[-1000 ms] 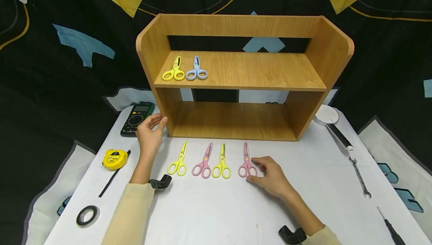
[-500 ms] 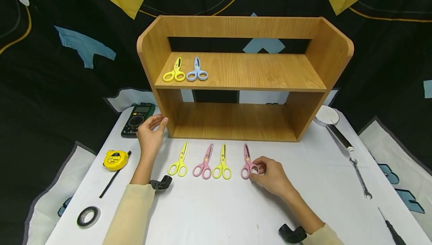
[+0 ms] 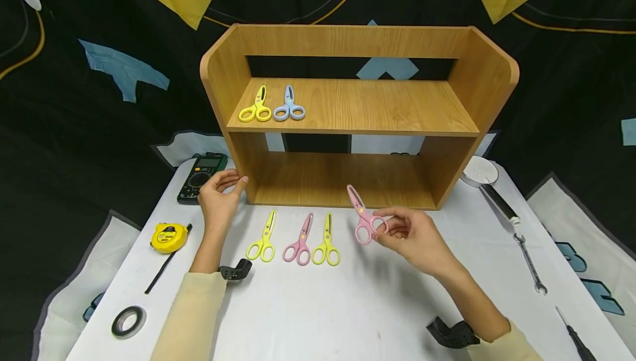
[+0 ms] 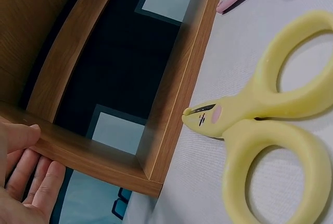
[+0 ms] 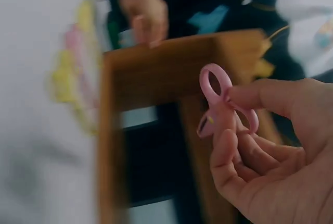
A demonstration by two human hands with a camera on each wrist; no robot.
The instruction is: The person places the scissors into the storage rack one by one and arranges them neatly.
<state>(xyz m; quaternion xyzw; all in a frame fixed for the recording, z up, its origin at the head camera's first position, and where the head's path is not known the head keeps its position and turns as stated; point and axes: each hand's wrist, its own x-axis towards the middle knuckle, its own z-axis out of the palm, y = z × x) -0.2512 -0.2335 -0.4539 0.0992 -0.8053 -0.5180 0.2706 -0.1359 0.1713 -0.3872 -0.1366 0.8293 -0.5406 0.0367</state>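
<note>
A pair of pink scissors (image 3: 365, 216) is raised above the table, in front of the shelf's lower level. My right hand (image 3: 414, 237) pinches it by one handle loop, blades pointing up and away; the right wrist view shows thumb and fingers on that loop. My left hand (image 3: 221, 198) grips the front edge of the left side panel of the wooden shelf (image 3: 348, 179). On the table lie yellow scissors (image 3: 261, 242), another pink pair (image 3: 299, 245) and a second yellow pair (image 3: 326, 245). Yellow scissors (image 3: 256, 108) and blue scissors (image 3: 289, 108) lie on the upper level, at left.
At left are a multimeter (image 3: 200, 179), a yellow tape measure (image 3: 169, 237) and a roll of black tape (image 3: 128, 322). A magnifying glass (image 3: 499, 202), a wrench (image 3: 530, 263) and a screwdriver (image 3: 575, 336) lie along the right edge of the white table (image 3: 318, 311).
My right hand has taken hold of the rightmost pink scissors and lifted them off the table toward the shelf. The left hand has stayed at the shelf's side.
</note>
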